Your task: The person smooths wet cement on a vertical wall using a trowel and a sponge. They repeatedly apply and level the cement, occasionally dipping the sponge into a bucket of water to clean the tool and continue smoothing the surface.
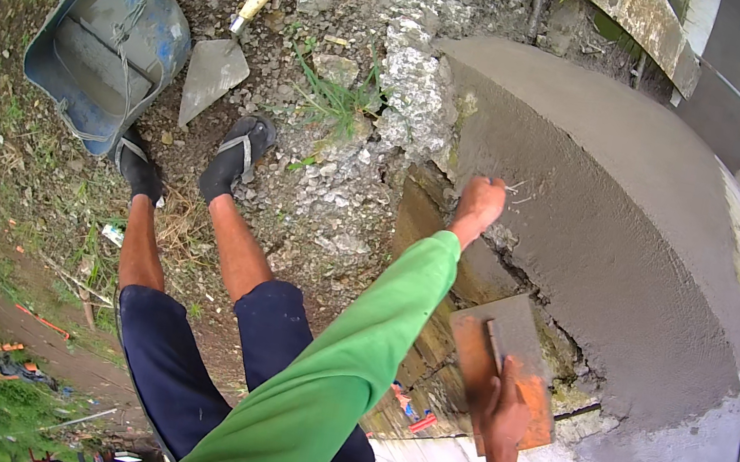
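My left hand (pixel 482 201) is closed in front of the fresh grey mortar face (pixel 578 228). A few thin pale strands show beside its fingers, but what it grips is mostly hidden. Lower right, my right hand (pixel 508 416) wraps round the handle of a plastering float (pixel 539 424). The float is a rectangular board, orange-brown with grey mortar smeared over part of it. It lies over the broken lower edge of the plastered wall. The wet mortar covers a curved, thick ledge with a flat top (pixel 599 108).
A pointed trowel (pixel 218 71) with a wooden handle lies on rubbly ground near my feet. Left of it a mortar-stained blue bucket (pixel 176 39) rests tipped over. Cracked, jagged concrete (pixel 411 80) runs along the ledge. A weathered board (pixel 627 9) stands at the top right.
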`<state>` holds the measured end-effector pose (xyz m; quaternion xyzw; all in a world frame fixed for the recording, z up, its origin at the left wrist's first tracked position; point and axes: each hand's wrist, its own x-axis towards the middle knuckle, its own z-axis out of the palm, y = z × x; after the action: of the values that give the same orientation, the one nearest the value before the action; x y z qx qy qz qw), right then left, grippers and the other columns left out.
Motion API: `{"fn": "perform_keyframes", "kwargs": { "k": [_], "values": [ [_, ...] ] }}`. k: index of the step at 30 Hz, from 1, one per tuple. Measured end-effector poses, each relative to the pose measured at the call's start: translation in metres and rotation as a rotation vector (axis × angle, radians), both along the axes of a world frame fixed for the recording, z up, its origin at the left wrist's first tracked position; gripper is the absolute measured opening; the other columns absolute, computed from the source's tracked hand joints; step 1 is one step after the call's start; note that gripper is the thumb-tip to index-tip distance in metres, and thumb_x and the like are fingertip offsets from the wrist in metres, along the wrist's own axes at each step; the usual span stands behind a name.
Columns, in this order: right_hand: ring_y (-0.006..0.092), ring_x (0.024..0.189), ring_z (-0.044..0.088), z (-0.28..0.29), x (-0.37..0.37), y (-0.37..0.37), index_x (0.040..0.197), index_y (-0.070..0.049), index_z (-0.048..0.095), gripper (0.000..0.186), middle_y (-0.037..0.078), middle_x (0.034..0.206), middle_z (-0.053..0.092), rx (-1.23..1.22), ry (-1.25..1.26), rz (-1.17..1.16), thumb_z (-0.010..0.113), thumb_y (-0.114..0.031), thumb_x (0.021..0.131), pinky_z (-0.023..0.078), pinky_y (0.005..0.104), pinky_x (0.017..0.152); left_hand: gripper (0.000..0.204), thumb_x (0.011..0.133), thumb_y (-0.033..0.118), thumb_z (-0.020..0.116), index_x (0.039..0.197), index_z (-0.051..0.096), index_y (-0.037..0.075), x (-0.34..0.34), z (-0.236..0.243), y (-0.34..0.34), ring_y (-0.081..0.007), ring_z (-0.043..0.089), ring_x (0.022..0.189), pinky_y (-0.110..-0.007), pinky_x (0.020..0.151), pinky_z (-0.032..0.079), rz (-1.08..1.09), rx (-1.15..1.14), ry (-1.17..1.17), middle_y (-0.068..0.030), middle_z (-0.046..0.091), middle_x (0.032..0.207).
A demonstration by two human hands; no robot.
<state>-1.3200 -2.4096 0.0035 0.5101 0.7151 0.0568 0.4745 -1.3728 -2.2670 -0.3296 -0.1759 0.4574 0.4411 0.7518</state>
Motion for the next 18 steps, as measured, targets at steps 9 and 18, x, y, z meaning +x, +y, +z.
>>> {"fn": "perform_keyframes", "kwargs": {
  "k": [9,18],
  "values": [
    [0.0335,0.062,0.067,-0.140,-0.016,0.134,0.155,-0.021,0.035,0.062,0.016,0.084,0.066,0.115,-0.003,0.376,0.055,-0.016,0.097,0.053,0.0468,0.054,0.029,0.098,0.037,0.059,0.115,0.053,0.014,-0.159,-0.092,-0.351,-0.0113,0.053,0.052,-0.027,0.038,0.039,0.219,-0.418,0.179,-0.0013,0.052,0.073],
    [0.0367,0.064,0.069,-0.111,-0.029,0.138,0.150,-0.015,0.043,0.056,0.018,0.080,0.067,0.088,-0.164,0.347,0.054,-0.014,0.095,0.056,0.0496,0.058,0.028,0.098,0.031,0.060,0.117,0.051,0.014,-0.182,-0.111,-0.394,-0.0099,0.053,0.056,-0.026,0.042,0.039,0.204,-0.346,0.193,0.0002,0.053,0.077]
  ]
}}
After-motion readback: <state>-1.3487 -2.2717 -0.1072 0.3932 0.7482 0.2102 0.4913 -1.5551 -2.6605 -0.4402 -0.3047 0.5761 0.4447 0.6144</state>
